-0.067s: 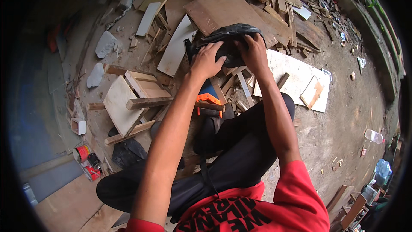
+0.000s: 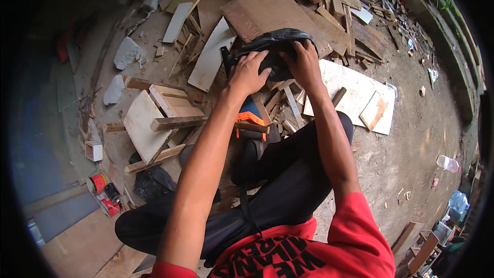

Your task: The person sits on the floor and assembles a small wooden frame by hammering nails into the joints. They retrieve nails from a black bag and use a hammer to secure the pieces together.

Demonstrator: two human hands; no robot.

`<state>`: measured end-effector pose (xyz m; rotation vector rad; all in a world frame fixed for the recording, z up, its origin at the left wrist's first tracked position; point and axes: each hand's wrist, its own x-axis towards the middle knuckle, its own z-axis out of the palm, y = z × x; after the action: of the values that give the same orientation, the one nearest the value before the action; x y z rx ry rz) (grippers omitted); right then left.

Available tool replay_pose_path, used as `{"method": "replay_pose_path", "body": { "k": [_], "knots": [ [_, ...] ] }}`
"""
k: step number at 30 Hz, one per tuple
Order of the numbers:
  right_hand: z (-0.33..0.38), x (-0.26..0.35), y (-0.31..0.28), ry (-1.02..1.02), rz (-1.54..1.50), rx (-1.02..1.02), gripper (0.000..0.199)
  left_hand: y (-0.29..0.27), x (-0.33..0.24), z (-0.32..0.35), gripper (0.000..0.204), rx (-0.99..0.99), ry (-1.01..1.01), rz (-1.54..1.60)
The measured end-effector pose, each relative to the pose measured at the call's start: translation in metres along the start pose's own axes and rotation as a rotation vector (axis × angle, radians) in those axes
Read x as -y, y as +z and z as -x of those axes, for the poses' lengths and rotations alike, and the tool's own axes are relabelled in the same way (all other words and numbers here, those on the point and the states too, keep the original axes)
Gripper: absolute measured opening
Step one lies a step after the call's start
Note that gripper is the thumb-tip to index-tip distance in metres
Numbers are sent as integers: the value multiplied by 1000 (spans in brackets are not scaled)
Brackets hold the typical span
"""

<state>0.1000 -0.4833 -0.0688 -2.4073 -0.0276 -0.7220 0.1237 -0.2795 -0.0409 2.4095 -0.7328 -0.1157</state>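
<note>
A black plastic bag (image 2: 282, 37) is held out in front of me above the wood scraps, its mouth spread and its inside dark. My left hand (image 2: 249, 72) has its fingers curled over the near left part of the bag. On the right side, my right hand (image 2: 305, 66) grips the bag, thumb toward its opening. Below the hands, between my forearms, lies a tool with an orange-and-black handle (image 2: 250, 117); its far end is partly hidden. Whether the bag holds anything cannot be made out.
Wooden boards (image 2: 272, 13) and offcuts are heaped ahead. A white board (image 2: 355, 90) lies to the right, a broken wooden frame (image 2: 149, 123) to the left. Red cans (image 2: 98, 183) and another black bag (image 2: 154, 183) are beside my left knee. Plastic bottles (image 2: 447, 163) lie far right.
</note>
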Motion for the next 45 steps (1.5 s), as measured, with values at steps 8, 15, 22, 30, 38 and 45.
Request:
{"method": "replay_pose_path", "body": {
  "k": [8,15,22,30,38,45],
  "knots": [
    [-15,4,-14,-56,180,275,43,5,0,-1,42,23,-16,-55],
    [-24,-12,-3,-29,87,313,25,8,1,2,39,38,7,-46],
    [-21,-1,10,3,130,165,22,14,-3,5,42,64,-41,-67],
    [-16,10,-6,-82,187,229,23,10,-4,6,45,115,-104,-81],
    [-24,9,6,48,98,259,25,6,-9,7,48,151,-158,-91],
    [-60,17,-1,249,-521,295,30,10,15,4,46,73,-36,-44]
  ]
}}
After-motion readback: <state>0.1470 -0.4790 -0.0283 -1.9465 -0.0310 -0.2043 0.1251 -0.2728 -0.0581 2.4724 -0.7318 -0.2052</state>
